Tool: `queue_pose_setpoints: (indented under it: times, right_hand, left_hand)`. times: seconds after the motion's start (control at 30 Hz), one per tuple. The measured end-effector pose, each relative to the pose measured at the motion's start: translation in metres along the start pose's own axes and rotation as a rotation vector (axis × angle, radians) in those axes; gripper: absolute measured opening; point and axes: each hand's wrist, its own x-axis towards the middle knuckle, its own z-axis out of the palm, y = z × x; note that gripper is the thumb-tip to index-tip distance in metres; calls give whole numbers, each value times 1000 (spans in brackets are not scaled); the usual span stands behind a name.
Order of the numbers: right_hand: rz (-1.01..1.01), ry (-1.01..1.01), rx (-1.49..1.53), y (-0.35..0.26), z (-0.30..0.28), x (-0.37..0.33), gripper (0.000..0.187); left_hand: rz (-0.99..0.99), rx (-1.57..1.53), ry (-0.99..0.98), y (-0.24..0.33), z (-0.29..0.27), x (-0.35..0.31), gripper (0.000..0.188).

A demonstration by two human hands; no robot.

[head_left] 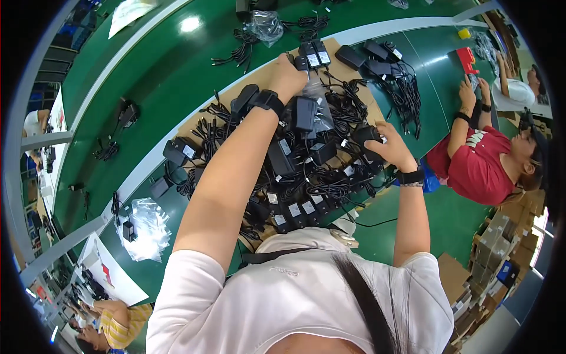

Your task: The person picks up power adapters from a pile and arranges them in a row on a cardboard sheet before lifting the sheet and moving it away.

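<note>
A large heap of black power adapters point(305, 113) with coiled cables covers a brown cardboard sheet point(375, 108) in front of me. My left hand point(287, 78) reaches to the far side of the heap, its fingers closed round a black adapter point(301, 62). Right beside it, two adapters with white labels point(318, 54) stand side by side. At the heap's right edge, my right hand point(394, 146) grips another black adapter point(367, 135) between thumb and fingers. Black bands circle both my wrists. Several labelled adapters point(295, 210) lie in rows near my body.
More adapters point(377, 52) with cables lie beyond the sheet on the right. A white rail point(171, 137) edges the green conveyor belt point(168, 76). Clear plastic bags point(146, 227) lie at the left. At right, a co-worker in a red shirt point(480, 159) handles a red tool point(466, 60).
</note>
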Motion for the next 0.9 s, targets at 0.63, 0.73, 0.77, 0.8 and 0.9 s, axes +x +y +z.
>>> queue_pose_setpoints:
  times: [0.63, 0.73, 0.77, 0.8, 0.9]
  right_hand:
    - [77, 586, 695, -64, -41, 146, 24]
    - [51, 641, 541, 8, -6, 205, 36]
    - [-45, 676, 233, 19, 6, 214, 39]
    - [-143, 700, -74, 20, 16, 218, 43]
    - [-212, 511, 69, 22, 33, 226, 54]
  left_hand:
    - [117, 92, 311, -20, -3, -22, 44]
    - [175, 145, 311, -21, 16, -17, 39]
    - [161, 233, 227, -21, 15, -16, 39]
    - [142, 322, 143, -22, 12, -16, 39]
    - [116, 361, 116, -27, 8, -11, 33]
